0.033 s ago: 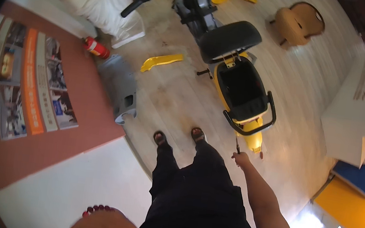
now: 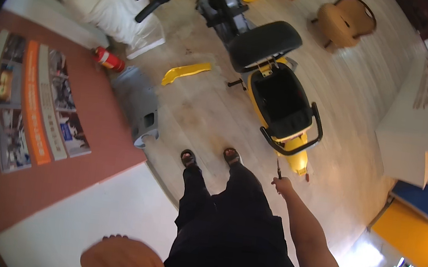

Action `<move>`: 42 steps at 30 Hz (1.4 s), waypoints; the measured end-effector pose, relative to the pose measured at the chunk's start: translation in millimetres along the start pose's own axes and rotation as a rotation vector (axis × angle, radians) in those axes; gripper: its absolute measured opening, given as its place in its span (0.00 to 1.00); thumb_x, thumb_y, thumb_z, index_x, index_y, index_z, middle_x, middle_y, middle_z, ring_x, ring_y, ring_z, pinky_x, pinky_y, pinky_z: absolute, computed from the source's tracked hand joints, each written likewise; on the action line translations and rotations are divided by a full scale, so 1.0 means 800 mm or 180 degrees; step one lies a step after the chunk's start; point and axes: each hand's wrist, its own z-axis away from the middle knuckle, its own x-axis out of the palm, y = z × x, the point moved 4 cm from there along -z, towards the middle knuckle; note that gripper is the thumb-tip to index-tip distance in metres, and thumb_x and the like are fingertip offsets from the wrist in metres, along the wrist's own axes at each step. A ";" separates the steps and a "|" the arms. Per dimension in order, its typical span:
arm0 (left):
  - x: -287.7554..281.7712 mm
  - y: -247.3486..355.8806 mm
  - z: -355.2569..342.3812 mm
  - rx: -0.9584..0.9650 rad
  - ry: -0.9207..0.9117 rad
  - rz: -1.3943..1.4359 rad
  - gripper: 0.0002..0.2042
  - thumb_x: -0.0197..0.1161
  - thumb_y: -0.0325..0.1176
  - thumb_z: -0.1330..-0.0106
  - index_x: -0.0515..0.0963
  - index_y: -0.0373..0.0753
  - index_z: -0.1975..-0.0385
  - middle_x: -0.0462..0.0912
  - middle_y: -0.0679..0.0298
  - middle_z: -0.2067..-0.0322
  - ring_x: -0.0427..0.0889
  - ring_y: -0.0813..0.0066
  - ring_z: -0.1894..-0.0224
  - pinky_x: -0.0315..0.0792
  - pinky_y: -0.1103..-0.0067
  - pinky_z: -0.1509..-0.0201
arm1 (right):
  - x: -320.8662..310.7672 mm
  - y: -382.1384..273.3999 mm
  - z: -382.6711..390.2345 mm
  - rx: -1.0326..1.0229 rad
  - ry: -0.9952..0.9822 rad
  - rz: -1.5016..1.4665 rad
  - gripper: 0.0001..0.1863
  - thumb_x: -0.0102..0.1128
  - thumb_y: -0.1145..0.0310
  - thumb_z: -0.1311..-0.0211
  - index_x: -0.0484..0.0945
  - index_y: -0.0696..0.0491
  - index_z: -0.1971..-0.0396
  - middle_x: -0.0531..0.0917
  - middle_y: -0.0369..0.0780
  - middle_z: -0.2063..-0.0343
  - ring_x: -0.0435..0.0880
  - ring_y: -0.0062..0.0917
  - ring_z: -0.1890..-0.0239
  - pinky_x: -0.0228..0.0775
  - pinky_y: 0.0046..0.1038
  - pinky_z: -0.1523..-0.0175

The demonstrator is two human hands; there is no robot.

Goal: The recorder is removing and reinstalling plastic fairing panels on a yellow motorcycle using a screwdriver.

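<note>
My right hand (image 2: 283, 186) is stretched forward and grips a thin dark screwdriver (image 2: 278, 169), tip pointing up toward the rear of a yellow scooter (image 2: 297, 155). The scooter stands just ahead of my feet with its black seat (image 2: 264, 43) flipped up and the dark storage well (image 2: 282, 102) open. A black rear rack (image 2: 294, 141) curves around its tail. My left hand (image 2: 121, 262) sits low at the bottom edge, blurred, with fingers curled in and nothing seen in it.
A loose yellow panel (image 2: 187, 72) and a grey body panel (image 2: 136, 104) lie on the wooden floor to the left. A red fire extinguisher (image 2: 107, 58) rests by the poster wall (image 2: 28, 104). A wooden chair (image 2: 345, 21) stands far back, and white boards (image 2: 416, 117) are at the right.
</note>
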 end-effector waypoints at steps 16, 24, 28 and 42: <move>-0.228 -0.037 0.128 -0.1963 0.2752 0.1282 0.08 0.44 0.30 0.34 0.70 0.40 0.61 0.64 0.69 0.82 0.57 0.82 0.83 0.60 0.83 0.76 | 0.209 0.111 0.187 0.1403 0.0331 -0.1505 0.14 0.51 0.65 0.49 0.79 0.60 0.71 0.76 0.44 0.81 0.75 0.30 0.81 0.67 0.29 0.77; -0.227 -0.050 0.094 -0.1990 0.2501 0.1690 0.09 0.41 0.30 0.33 0.69 0.38 0.61 0.67 0.68 0.82 0.59 0.81 0.84 0.60 0.84 0.77 | 0.226 0.104 0.195 0.1343 0.0727 -0.2364 0.13 0.52 0.68 0.51 0.77 0.64 0.72 0.76 0.45 0.77 0.77 0.31 0.75 0.69 0.31 0.72; -0.240 -0.040 0.091 -0.1948 0.2761 0.1560 0.07 0.42 0.28 0.38 0.70 0.39 0.67 0.65 0.69 0.84 0.60 0.80 0.83 0.61 0.83 0.75 | 0.206 0.082 0.166 0.1145 0.0815 -0.2130 0.13 0.51 0.67 0.51 0.79 0.62 0.74 0.77 0.46 0.75 0.77 0.33 0.74 0.70 0.35 0.70; -0.244 -0.045 0.167 -0.1729 0.3320 0.0992 0.12 0.43 0.21 0.50 0.71 0.39 0.68 0.67 0.66 0.79 0.62 0.78 0.80 0.62 0.78 0.68 | 0.171 0.076 0.125 0.1014 0.0489 -0.1832 0.13 0.49 0.68 0.48 0.80 0.60 0.72 0.71 0.40 0.85 0.70 0.28 0.83 0.64 0.31 0.78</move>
